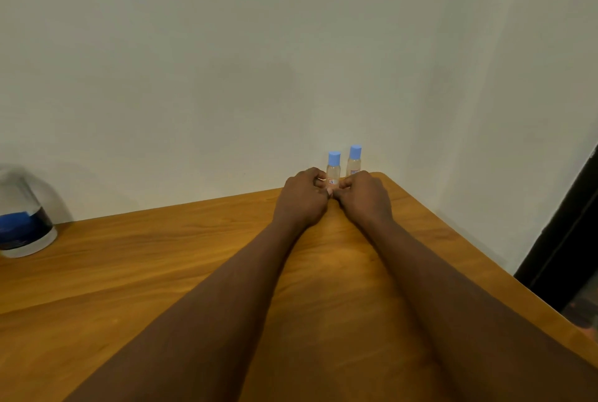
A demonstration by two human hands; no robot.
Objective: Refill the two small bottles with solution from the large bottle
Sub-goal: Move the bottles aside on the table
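1. Where the wooden table (161, 272) meets the pale wall (226, 61) at its far right corner, two small clear bottles stand upright side by side, each with a blue cap
2. The nearer small bottle (333, 171) stands left of the farther small bottle (354, 160); both caps are on
3. The left hand (304, 199) and right hand (365, 197) rest on the table just in front of the nearer bottle, fingers curled inward, thumbs nearly touching
4. Whether the fingertips actually grip the nearer bottle I cannot tell; its lower part is hidden behind them
5. Both bare forearms stretch across the tabletop toward that corner
6. The large bottle (24, 217), clear with a dark blue label, stands at the far left edge of the view, well apart from the hands and blurred
7. A dark vertical frame (566, 239) shows at the right edge
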